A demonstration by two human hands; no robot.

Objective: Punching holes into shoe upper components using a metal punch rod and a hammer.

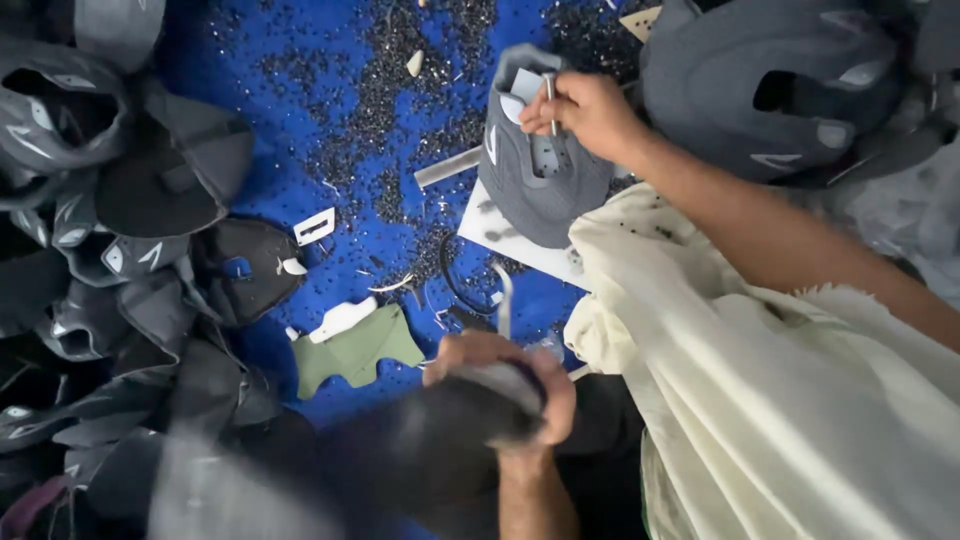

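Right hand (585, 110) is closed around a thin metal punch (551, 100), pinching it upright against the tongue of a grey shoe upper (540, 180) that lies on a white board (510, 245) near the far edge of the blue mat (300, 130). Left hand (505, 385), blurred, curls tight around a dark mallet (440, 450) at the mat's near edge. Grey uppers (100, 250) pile along its left side.

Blue floor covering (300, 150), dark scraps (400, 110) scattered, evenly lit
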